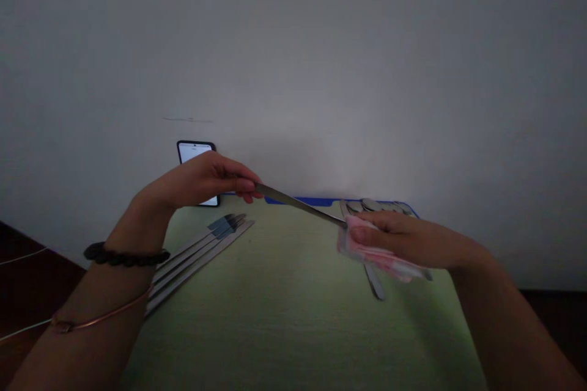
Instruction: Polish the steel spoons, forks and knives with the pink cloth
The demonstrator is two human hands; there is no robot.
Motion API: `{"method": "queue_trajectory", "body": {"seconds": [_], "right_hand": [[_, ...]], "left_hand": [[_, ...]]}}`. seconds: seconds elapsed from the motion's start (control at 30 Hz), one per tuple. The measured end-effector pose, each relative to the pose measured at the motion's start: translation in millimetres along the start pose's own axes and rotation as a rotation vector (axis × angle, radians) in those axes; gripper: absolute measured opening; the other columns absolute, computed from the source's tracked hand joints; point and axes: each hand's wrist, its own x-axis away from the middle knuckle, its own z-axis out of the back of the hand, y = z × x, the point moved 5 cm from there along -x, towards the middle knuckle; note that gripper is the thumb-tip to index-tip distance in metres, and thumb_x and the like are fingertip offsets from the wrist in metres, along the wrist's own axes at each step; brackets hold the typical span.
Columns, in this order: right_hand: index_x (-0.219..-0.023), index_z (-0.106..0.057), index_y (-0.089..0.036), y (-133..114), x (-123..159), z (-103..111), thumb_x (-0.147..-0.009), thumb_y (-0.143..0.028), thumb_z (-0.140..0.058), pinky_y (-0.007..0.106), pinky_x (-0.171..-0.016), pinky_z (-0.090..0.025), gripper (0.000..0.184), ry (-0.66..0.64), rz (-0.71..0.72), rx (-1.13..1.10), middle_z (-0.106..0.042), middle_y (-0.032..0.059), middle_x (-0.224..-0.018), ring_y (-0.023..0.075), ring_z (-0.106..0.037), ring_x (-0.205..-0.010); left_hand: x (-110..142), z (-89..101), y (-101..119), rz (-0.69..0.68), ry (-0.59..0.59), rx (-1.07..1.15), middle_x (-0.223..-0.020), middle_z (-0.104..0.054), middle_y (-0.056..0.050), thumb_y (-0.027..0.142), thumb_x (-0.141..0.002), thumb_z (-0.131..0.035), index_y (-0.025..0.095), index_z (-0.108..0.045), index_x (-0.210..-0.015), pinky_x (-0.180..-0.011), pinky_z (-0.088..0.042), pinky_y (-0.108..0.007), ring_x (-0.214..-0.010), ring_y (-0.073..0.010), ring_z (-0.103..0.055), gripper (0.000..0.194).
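Note:
My left hand (215,178) pinches one end of a long, flat metal table knife (300,204), held slanting above the table. Its other end runs into a folded pink and white cloth (385,258), so that part is hidden. My right hand (403,235) is closed on this cloth, thumb on top, pressing it around the knife. Below my left hand, several metal knives (197,266) lie side by side on the table, partly covered by my wrist. Under the cloth, a cutlery handle (375,284) with a rounded end pokes out.
Several spoons and other cutlery (370,204) lie at the table's back right, partly behind my right hand. A phone (195,151) with a lit screen leans against the pale wall (293,73). The light green table (284,311) has a blue back edge (316,201).

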Motion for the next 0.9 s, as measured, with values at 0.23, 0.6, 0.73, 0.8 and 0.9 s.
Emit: {"method": "queue_trajectory", "body": {"seconds": [0.23,0.6,0.73,0.8,0.9], "right_hand": [[-0.071,-0.056,-0.020,4.2,6.7,-2.5,-0.083,-0.059,-0.042,0.025,-0.057,-0.041,0.043,-0.075,-0.064,-0.077,-0.050,0.0004,-0.064,0.0133,-0.046,-0.060],[-0.081,-0.056,-0.020,-11.1,-21.8,-19.8,-0.090,-0.050,-0.035,0.025,-0.062,-0.041,0.038,-0.023,0.085,-0.055,-0.052,0.0006,-0.073,0.0135,-0.048,-0.067],[-0.082,-0.060,-0.019,-0.4,-1.6,-1.2,-0.087,-0.054,-0.040,0.026,-0.063,-0.042,0.041,-0.015,-0.001,-0.028,-0.056,0.0021,-0.073,0.0148,-0.050,-0.068],[-0.079,-0.061,-0.018,3.7,8.2,8.6,-0.084,-0.057,-0.042,0.026,-0.061,-0.042,0.044,0.026,-0.030,-0.027,-0.057,0.0027,-0.072,0.0153,-0.051,-0.066],[-0.076,-0.061,-0.018,6.6,16.1,19.7,-0.083,-0.059,-0.043,0.026,-0.059,-0.042,0.046,0.119,-0.059,-0.047,-0.057,0.0028,-0.069,0.0155,-0.052,-0.064]], "left_hand": [[-1.0,-14.9,7.7,0.050,-0.098,-0.051,-0.064,-0.073,-0.003,0.025,-0.072,-0.067,0.022,-0.077,-0.079,-0.056,-0.051,-0.020,-0.060,-0.0172,-0.068,0.012],[-9.4,-20.7,14.9,-0.003,-0.008,-0.145,-0.063,-0.070,0.000,0.030,-0.077,-0.062,0.021,-0.075,-0.083,-0.045,-0.041,-0.016,-0.048,-0.0098,-0.056,0.017],[-4.7,-5.6,2.3,0.013,0.025,-0.137,-0.067,-0.070,-0.002,0.031,-0.077,-0.062,0.019,-0.074,-0.086,-0.051,-0.045,-0.019,-0.055,-0.0124,-0.059,0.019],[-3.9,-2.3,1.0,0.017,0.028,-0.093,-0.071,-0.071,-0.004,0.031,-0.077,-0.061,0.018,-0.073,-0.087,-0.051,-0.045,-0.020,-0.055,-0.0127,-0.059,0.020],[-5.7,-6.4,-1.3,0.072,-0.056,-0.096,-0.073,-0.071,-0.005,0.035,-0.081,-0.057,0.015,-0.071,-0.086,-0.050,-0.044,-0.020,-0.054,-0.0118,-0.057,0.025]]}}
